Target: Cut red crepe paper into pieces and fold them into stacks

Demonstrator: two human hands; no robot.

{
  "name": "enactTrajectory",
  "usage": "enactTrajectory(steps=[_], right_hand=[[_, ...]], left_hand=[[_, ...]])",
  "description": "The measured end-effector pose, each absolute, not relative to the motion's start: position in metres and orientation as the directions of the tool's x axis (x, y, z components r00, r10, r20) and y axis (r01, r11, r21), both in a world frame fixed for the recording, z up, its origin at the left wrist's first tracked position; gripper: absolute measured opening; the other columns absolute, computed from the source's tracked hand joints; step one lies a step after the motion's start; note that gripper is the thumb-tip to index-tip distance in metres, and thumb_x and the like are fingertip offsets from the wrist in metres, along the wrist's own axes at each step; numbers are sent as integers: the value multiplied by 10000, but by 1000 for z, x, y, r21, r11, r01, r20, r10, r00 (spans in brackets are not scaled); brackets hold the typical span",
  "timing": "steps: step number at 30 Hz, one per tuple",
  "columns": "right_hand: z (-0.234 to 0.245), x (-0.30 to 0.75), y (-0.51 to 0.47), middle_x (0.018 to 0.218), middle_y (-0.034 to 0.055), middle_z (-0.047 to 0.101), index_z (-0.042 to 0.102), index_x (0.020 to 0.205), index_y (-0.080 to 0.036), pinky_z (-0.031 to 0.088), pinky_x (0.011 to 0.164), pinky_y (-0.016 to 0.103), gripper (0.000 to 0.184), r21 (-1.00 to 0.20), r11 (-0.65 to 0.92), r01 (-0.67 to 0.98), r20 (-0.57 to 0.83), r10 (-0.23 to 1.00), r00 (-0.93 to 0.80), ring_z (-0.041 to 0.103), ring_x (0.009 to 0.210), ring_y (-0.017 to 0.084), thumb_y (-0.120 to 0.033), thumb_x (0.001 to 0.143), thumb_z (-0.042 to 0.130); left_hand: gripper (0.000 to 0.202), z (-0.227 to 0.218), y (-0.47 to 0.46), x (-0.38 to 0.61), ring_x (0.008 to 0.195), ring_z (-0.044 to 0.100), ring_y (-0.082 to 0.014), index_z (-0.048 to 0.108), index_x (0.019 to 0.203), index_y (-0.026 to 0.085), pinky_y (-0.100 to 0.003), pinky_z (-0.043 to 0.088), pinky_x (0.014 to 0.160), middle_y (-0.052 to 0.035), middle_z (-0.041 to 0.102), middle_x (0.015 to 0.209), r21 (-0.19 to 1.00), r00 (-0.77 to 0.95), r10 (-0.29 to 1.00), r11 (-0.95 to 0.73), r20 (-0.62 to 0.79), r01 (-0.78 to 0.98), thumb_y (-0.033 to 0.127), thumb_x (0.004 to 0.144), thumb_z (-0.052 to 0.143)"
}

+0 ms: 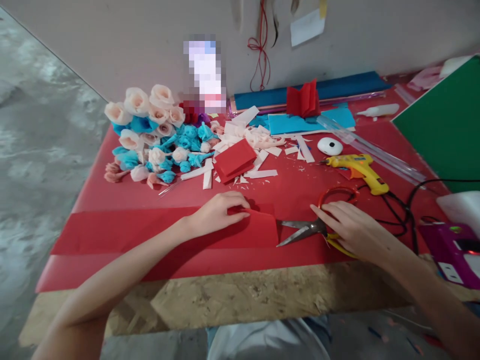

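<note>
A long strip of red paper lies along the front of the table, its right end folded over. My left hand grips the folded part between thumb and fingers. With my right hand I hold a pair of scissors, one handle orange, the other yellow. The blades are spread, and their tips are at the right edge of the folded paper. Just beyond my left hand a folded red paper piece rests on pale paper scraps.
Pink and blue paper flowers cluster at the back left. A yellow glue gun with a black cord lies beyond my right hand, near a white round object. A purple power box and a green board are at the right.
</note>
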State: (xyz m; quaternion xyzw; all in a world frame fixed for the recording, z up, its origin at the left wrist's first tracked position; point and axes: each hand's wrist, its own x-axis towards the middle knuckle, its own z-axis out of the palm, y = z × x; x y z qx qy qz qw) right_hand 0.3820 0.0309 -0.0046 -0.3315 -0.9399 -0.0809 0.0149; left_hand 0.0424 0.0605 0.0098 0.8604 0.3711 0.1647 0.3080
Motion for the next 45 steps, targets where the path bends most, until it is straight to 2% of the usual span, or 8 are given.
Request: enactTrajectory(steps=[3, 5, 7, 9, 13, 25, 36, 45], right_hand=[[-2, 377, 28, 959, 164, 603, 509, 1221, -19, 417, 793, 387, 470, 146, 791, 594, 65, 591, -804, 519, 878, 260, -135, 767, 473], [-2, 373, 27, 955, 159, 605, 509, 1224, -24, 409, 785, 383, 485, 151, 806, 572, 59, 571, -819, 518, 871, 261, -140, 753, 500], [-2, 370, 27, 956, 151, 606, 510, 1226, -33, 403, 782, 379, 500, 153, 817, 556, 54, 555, -830, 515, 865, 261, -139, 737, 517], [-2, 368, 27, 952, 140, 608, 513, 1223, -43, 399, 777, 370, 503, 146, 828, 542, 49, 541, -840, 514, 855, 254, -132, 728, 516], [-1, 363, 30, 948, 132, 612, 512, 1221, -49, 392, 769, 363, 495, 131, 850, 510, 36, 510, -859, 511, 847, 247, -144, 735, 493], [-3, 345, 44, 948, 129, 614, 502, 1237, -58, 367, 781, 361, 496, 73, 901, 427, -2, 429, -903, 503, 848, 233, -179, 755, 500], [-6, 351, 38, 952, 107, 601, 483, 1245, -55, 349, 849, 381, 449, 145, 917, 371, -7, 376, -927, 495, 886, 237, -87, 806, 393], [-7, 349, 32, 913, 98, 607, 559, 1129, -84, 366, 770, 343, 367, 143, 905, 401, 53, 398, -916, 502, 826, 199, -22, 825, 363]], left_hand=[[145, 14, 59, 41, 928, 592, -163, 601, 974, 174, -327, 503, 847, -61, 638, 966, 634, 667, 722, -604, 181, 482, 230, 857, 535], [221, 16, 57, 43, 1028, 564, -181, 570, 1082, 173, -363, 483, 912, -90, 625, 1063, 606, 744, 624, -694, 239, 388, 209, 874, 506], [282, 14, 54, 46, 1099, 539, -185, 536, 1163, 165, -382, 457, 969, -101, 616, 1142, 593, 843, 489, -755, 225, 280, 170, 896, 447], [333, 9, 53, 48, 1168, 503, -190, 496, 1228, 152, -397, 421, 1023, -99, 588, 1220, 590, 893, 418, -768, 168, 249, 153, 907, 405], [366, -4, 55, 48, 1221, 469, -197, 468, 1270, 140, -415, 393, 1055, -91, 549, 1283, 581, 897, 431, -757, 99, 299, 166, 914, 381], [362, -8, 60, 47, 1202, 484, -209, 487, 1258, 126, -426, 397, 1047, -98, 557, 1274, 570, 893, 438, -762, 106, 307, 183, 923, 364], [353, -16, 59, 46, 1206, 483, -195, 492, 1250, 126, -408, 390, 1058, -85, 559, 1274, 547, 881, 454, -775, 132, 317, 186, 927, 364], [361, -16, 58, 46, 1205, 489, -200, 486, 1264, 149, -414, 397, 1053, -89, 562, 1271, 535, 875, 467, -775, 127, 336, 190, 927, 361]])
